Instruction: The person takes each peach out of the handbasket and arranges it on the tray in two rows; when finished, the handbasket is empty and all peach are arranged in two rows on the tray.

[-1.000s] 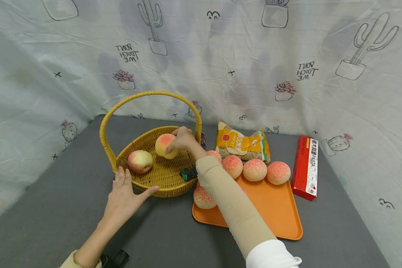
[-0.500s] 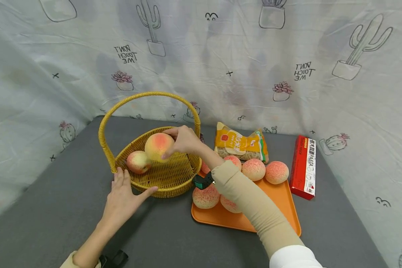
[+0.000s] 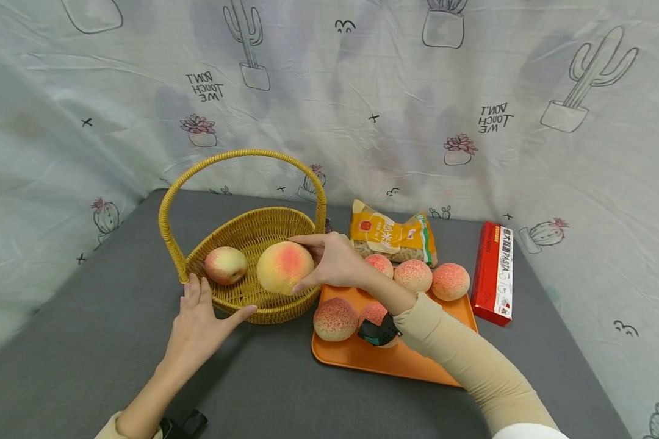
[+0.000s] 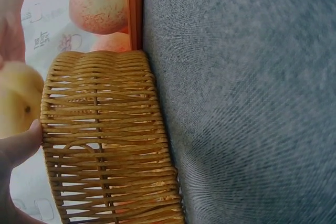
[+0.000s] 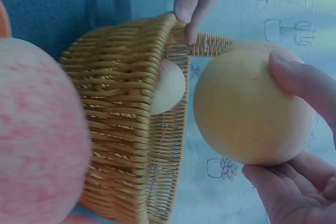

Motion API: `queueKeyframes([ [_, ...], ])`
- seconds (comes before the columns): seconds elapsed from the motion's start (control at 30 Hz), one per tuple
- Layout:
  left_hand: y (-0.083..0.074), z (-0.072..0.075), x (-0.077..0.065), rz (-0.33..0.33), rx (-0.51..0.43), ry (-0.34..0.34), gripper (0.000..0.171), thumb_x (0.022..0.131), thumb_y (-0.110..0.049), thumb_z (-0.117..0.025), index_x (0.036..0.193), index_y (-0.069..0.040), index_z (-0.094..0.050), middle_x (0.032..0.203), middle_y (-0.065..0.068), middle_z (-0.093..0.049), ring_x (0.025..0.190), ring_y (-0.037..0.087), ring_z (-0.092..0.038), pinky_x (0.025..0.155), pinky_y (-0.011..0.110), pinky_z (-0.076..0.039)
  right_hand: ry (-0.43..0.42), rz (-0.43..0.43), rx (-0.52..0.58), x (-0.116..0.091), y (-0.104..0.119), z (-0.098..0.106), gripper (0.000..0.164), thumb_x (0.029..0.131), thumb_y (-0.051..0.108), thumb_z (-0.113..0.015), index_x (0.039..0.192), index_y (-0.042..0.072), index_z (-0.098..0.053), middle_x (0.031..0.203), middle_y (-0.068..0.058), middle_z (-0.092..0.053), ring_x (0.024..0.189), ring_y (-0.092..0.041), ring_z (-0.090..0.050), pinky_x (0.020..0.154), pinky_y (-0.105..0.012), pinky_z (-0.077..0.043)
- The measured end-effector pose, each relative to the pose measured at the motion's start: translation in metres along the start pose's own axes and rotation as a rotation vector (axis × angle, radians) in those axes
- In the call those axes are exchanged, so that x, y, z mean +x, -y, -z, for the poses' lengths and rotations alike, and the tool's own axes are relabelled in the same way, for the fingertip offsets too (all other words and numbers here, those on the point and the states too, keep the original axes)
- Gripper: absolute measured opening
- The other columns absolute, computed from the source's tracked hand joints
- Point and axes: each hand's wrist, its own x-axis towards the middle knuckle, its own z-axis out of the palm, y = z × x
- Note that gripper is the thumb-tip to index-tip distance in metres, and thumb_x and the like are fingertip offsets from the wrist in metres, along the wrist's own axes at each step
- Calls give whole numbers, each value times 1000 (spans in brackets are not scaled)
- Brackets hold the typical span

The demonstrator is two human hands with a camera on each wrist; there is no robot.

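A yellow peach with a pink blush (image 3: 285,267) is pinched between the thumb and fingers of my right hand (image 3: 337,262), raised above the right part of the yellow wicker basket (image 3: 274,314). The right wrist view shows this peach (image 5: 252,108) above the rim level. My left hand (image 3: 198,323) rests on the basket's near-left rim, fingers extended by the handle's base and thumb spread along the front rim. A second, pale red-and-yellow peach (image 3: 226,266) lies inside the basket, at its left.
An orange tray (image 3: 357,360) at the right bears several speckled pink peaches (image 3: 335,319), partly covered by my right arm. Behind it lies a yellow pasta bag (image 3: 392,231). A red pasta box (image 3: 493,272) stands farther right. The basket's tall handle (image 3: 244,153) arches over it.
My right hand has lifted the yellow peach from inside the basket, first leftward and up, then back right and nearer to me. The left hand has stayed on the rim.
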Motion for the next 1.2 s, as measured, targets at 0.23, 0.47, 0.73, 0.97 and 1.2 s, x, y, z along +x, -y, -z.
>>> queueKeyframes([
  [0.23, -1, 0, -1, -10, 2, -11, 120, 84, -66, -62, 146, 19, -6, 152, 39, 5, 132, 65, -11, 99, 72, -25, -24, -12, 197, -27, -9, 12, 79, 64, -4, -87, 136, -3, -54, 127, -18, -62, 114, -25, -63, 88, -32, -53],
  [0.47, -2, 0, -2, 0, 8, -3, 120, 84, -66, -62, 146, 19, -6, 152, 39, 6, 132, 65, -10, 100, 73, -23, -66, -32, 223, -51, -17, 31, 78, 67, -3, -85, 138, -4, -52, 128, -20, -61, 114, -28, -62, 88, -35, -53],
  [0.73, -3, 0, -2, -6, 19, -7, 120, 84, -67, -62, 146, 20, -7, 152, 39, 5, 131, 65, -11, 100, 72, -24, -104, -95, 189, -77, -22, 50, 79, 68, -1, -86, 139, -3, -51, 130, -19, -60, 117, -30, -60, 90, -39, -52],
  [0.97, -3, 1, -1, 3, 24, 11, 122, 83, -69, -60, 146, 19, -5, 152, 39, 7, 132, 65, -10, 101, 72, -22, -138, -107, 227, -95, -28, 60, 80, 67, -4, -85, 139, -4, -50, 132, -22, -57, 119, -32, -59, 90, -39, -52],
  [1.2, -4, 1, -2, 4, 26, 12, 121, 83, -69, -59, 146, 20, -6, 152, 39, 6, 132, 64, -9, 99, 73, -24, -198, -143, 162, -117, -41, 74, 79, 67, -2, -86, 138, -6, -51, 133, -23, -56, 118, -34, -58, 90, -36, -51],
])
